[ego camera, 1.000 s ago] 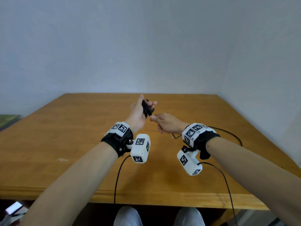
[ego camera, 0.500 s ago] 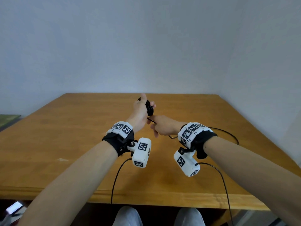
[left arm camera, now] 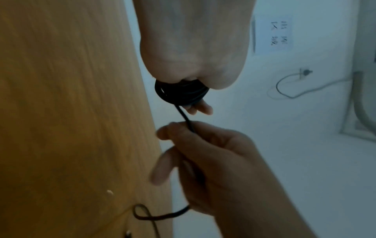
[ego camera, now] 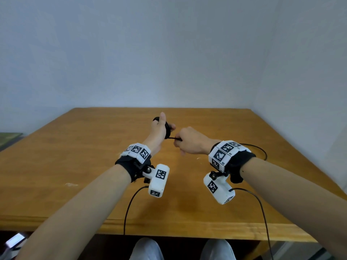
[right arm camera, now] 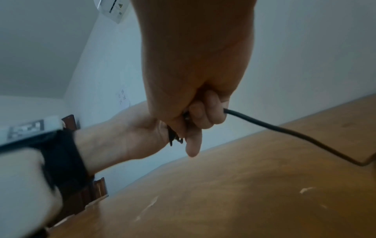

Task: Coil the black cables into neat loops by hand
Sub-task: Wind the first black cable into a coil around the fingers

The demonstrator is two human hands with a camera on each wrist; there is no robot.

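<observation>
Wooden table (ego camera: 75, 166), left hand (ego camera: 158, 132) gripping coiled black cable (left arm camera: 180, 93) (wall notice unreadable)

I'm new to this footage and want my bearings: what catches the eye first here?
Above the middle of the wooden table, the left hand holds a small black coil. Just right of it, the right hand pinches the cable's loose strand, whose tail trails onto the table.

We see right hand (ego camera: 193, 140) drawn back toward us and rightward since a second ago, away from left hand (ego camera: 159, 131). Short taut run of black cable (ego camera: 173, 138) now spans gap between them (hands nearly touched before). Left thumb now upright over coil (left arm camera: 181, 92).
</observation>
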